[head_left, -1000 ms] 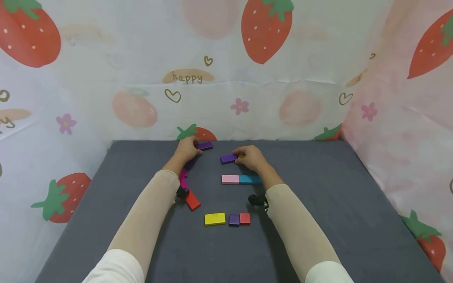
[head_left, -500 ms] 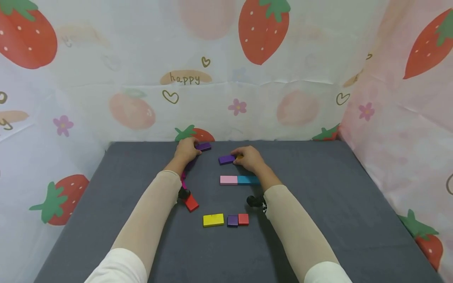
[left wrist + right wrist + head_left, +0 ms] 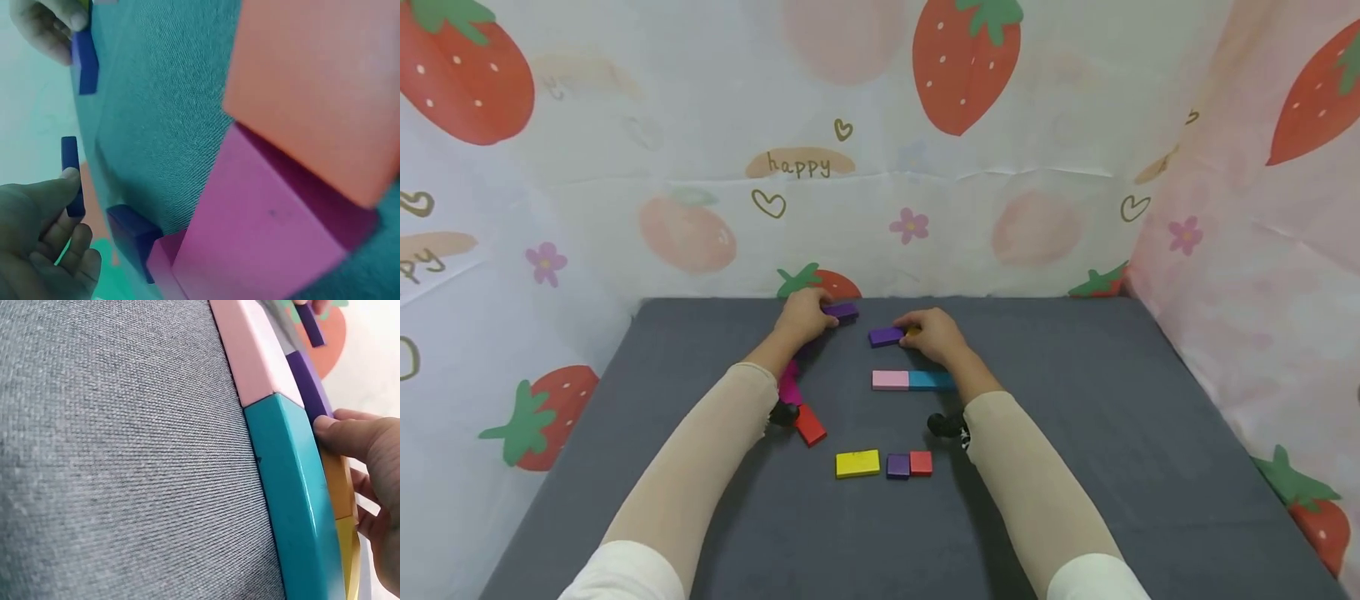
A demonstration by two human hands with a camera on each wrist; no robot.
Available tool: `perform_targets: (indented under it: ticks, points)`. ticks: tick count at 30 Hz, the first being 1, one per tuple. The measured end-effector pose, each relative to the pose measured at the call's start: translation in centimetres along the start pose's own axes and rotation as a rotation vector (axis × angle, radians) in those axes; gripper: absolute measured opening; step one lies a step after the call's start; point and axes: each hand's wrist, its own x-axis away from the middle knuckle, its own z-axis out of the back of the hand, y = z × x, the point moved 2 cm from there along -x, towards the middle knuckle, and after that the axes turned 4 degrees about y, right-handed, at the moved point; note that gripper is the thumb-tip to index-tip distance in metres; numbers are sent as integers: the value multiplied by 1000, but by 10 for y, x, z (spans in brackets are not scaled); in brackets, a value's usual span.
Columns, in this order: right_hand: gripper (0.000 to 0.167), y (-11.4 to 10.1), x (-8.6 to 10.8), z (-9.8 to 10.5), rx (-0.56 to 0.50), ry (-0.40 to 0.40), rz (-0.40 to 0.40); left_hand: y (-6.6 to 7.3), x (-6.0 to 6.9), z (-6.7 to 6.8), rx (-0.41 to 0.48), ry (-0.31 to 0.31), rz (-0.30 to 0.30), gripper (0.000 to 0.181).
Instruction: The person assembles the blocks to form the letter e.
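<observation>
My left hand (image 3: 805, 317) pinches a purple block (image 3: 72, 181) between thumb and fingers, off the tabletop in the left wrist view. Below it a curved row lies on the cloth: another purple block (image 3: 132, 234), magenta blocks (image 3: 262, 225) and an orange-red block (image 3: 810, 425); my left arm partly covers it in the head view. My right hand (image 3: 934, 335) pinches a purple block (image 3: 309, 381) at the end where it meets an orange block (image 3: 337, 484). A yellow block (image 3: 350, 550) continues that row.
Nearer than my right hand, a pink block (image 3: 890, 380) and a blue block (image 3: 931, 380) lie end to end. Closer still are a yellow block (image 3: 857, 463), a small purple block (image 3: 898, 466) and a small red block (image 3: 921, 463). Grey cloth (image 3: 1075, 417) covers the table.
My left hand has shifted slightly right with the purple block in its fingers. My right hand stays at the purple and orange blocks. The head view has swayed a little.
</observation>
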Motion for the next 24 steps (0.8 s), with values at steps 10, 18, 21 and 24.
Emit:
perform_targets:
  ticks: [10, 18, 21, 24]
  points:
    - [34, -3, -1, 0, 20, 5, 8, -3, 31, 5, 58, 25, -30, 45]
    - [34, -1, 0, -1, 27, 8, 5, 3, 51, 4, 66, 36, -12, 42]
    - [34, 0, -1, -2, 37, 12, 2, 7, 55, 0, 72, 36, -18, 43]
    - [34, 0, -1, -3, 30, 18, -4, 10, 57, -5, 64, 45, -16, 43]
